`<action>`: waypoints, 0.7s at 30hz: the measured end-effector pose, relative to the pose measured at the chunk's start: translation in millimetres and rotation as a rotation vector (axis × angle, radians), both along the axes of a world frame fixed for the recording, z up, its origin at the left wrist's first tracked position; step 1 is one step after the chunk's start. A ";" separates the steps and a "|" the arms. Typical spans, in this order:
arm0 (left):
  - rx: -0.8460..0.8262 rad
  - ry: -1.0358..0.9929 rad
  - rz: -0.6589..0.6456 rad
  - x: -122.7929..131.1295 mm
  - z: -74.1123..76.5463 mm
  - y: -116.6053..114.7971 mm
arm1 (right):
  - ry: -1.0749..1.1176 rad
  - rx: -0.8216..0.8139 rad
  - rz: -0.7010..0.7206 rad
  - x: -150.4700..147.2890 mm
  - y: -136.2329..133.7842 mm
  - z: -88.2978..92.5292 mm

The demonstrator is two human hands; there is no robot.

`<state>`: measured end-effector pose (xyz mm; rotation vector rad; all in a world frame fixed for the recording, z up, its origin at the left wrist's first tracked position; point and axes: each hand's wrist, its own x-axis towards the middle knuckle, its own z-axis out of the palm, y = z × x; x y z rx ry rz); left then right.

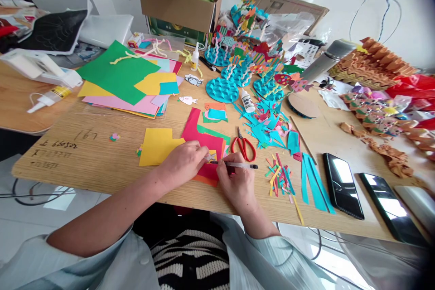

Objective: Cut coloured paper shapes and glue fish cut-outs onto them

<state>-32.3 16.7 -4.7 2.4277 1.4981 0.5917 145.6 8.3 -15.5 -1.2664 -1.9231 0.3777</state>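
My right hand (236, 181) is closed round a dark pen (242, 165), its tip at a small fish-shaped paper piece (211, 157). The fingers of my left hand (185, 161) are pressed together on that piece's left side. Under both hands lies red paper (202, 138), with orange paper along its edges. Yellow paper (154, 147) lies left of it, partly under my left wrist. Red-handled scissors (243, 146) rest just beyond my right hand. A white fish cutout (188, 99) and orange and blue paper pieces (215, 112) lie farther back.
Stacked coloured paper (118, 72) lies at the left back. Behind are a cardboard box (176, 7), glue bottles (248, 101) and blue discs with paper fish (222, 90). Blue scraps (268, 122), thin strips (280, 176) and phones (343, 186) lie to the right.
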 end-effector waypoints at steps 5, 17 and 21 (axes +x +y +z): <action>-0.029 0.019 0.001 0.6 1.0 0.2 | 0.015 -0.040 -0.021 -0.2 -0.6 0.0; -0.024 0.016 0.002 0.8 -0.1 0.2 | 0.038 -0.057 0.019 0.5 -0.6 -3.0; -0.018 0.012 0.000 0.5 -0.2 0.3 | 0.035 -0.049 0.014 -0.6 0.5 -1.1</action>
